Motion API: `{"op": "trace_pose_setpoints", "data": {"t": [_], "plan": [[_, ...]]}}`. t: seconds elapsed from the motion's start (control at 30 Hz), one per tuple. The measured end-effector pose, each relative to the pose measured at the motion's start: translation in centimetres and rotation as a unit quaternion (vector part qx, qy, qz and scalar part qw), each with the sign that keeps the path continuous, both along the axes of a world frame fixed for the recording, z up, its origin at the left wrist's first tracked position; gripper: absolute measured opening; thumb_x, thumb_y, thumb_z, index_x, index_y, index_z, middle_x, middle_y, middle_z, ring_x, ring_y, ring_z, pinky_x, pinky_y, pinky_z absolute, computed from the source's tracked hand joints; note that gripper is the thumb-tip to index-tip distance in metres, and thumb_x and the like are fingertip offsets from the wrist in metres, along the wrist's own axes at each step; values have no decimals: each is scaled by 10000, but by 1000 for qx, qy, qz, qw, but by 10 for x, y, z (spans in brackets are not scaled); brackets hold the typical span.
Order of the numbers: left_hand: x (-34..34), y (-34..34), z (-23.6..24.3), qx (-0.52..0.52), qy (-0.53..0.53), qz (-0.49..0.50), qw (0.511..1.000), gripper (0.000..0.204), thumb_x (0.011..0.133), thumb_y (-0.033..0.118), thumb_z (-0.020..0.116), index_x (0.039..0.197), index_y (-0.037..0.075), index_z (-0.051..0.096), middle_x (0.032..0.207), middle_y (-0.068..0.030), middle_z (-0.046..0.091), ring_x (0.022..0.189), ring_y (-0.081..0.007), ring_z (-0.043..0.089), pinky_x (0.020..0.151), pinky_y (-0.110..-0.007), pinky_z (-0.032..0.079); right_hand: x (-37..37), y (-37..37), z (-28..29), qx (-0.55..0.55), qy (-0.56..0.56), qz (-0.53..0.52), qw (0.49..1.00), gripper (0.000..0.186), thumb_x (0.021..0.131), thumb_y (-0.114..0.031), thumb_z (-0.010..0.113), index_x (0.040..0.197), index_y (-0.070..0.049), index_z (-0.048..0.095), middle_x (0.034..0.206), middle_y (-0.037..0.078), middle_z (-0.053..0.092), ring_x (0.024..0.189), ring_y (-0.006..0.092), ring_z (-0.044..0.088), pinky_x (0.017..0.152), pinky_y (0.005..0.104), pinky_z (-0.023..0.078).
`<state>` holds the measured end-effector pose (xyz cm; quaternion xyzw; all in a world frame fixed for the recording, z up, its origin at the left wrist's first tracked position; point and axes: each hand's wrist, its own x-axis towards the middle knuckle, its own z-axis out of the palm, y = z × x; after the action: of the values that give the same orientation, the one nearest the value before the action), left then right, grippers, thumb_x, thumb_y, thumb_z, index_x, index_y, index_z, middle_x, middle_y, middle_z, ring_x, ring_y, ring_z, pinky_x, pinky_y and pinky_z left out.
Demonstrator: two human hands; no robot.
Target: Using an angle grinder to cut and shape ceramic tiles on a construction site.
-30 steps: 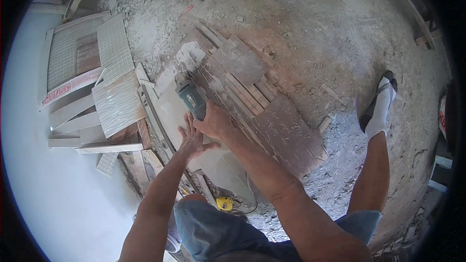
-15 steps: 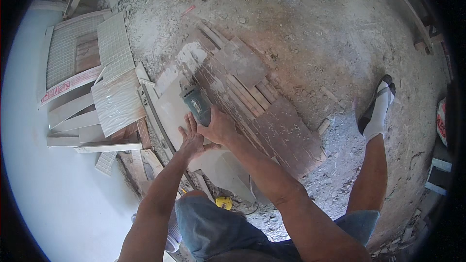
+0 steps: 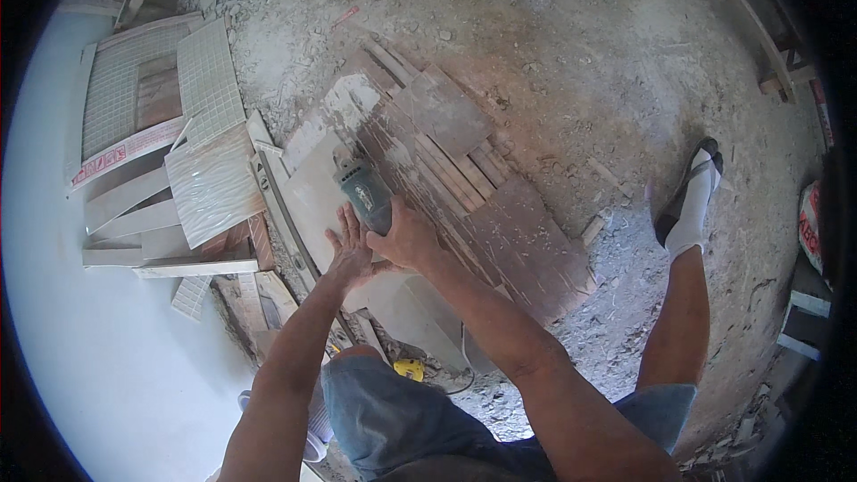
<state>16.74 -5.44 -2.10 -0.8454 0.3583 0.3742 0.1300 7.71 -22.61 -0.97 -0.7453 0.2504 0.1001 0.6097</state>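
Observation:
My right hand (image 3: 403, 234) is wrapped round the rear of a dark green angle grinder (image 3: 366, 191). Its head points away from me and rests over a pale grey tile (image 3: 311, 180); the disc itself cannot be made out. Just left of the tool, my left hand (image 3: 350, 254) lies on the tile with its fingers spread. The tile sits on a dusty stack of brown boards or tiles (image 3: 527, 236). Along its left side runs a long metal spirit level (image 3: 284, 214).
Stacked tiles and offcuts (image 3: 207, 80) lean by the white wall (image 3: 116, 357) at left. A yellow tape measure (image 3: 409, 369) and a cord lie near my knee. Dusty, rubble-strewn floor (image 3: 580, 54) stretches ahead. My foot (image 3: 692, 201) stands at right, and a bag (image 3: 810, 223) lies beyond.
The grinder and my right hand have shifted very slightly to the right across the tile. My left hand stays spread in nearly the same place.

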Motion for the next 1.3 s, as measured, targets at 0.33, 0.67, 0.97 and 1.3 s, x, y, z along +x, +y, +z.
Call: {"op": "trace_pose_setpoints", "data": {"t": [0.33,0.67,0.97,1.3], "plan": [[1,7,-7,-21,-7,5,1000,1359,698,728,766,1619,153,-52,1608,-297,-257,1471,-489,-270,1074,-811,55,-9,9,-11,-22,10,1,1000,850,775,-410,693,1387,86,372,1139,339,643,1066,467,658,965,519,508],[1,5,-4,-16,-8,0,1000,1384,695,739,756,1610,112,-73,1612,-299,-243,1476,-492,-258,1058,-824,82,-13,10,-10,-26,21,9,999,832,780,-424,708,1373,64,391,1167,329,634,1077,473,648,968,528,497],[-3,3,0,-31,-26,-9,999,1383,684,615,829,1584,-14,-12,1618,-333,-166,1494,-519,-166,1067,-827,101,-18,13,-16,-20,8,-2,1000,820,777,-418,725,1356,64,401,1167,317,624,1091,465,643,970,528,496],[-2,3,0,-17,-25,-9,999,1370,679,533,867,1586,3,-12,1621,-334,-155,1496,-508,-185,1082,-810,86,-27,8,-5,-1,19,10,1000,814,775,-405,732,1343,78,405,1132,312,646,1067,462,656,960,515,504]]}}
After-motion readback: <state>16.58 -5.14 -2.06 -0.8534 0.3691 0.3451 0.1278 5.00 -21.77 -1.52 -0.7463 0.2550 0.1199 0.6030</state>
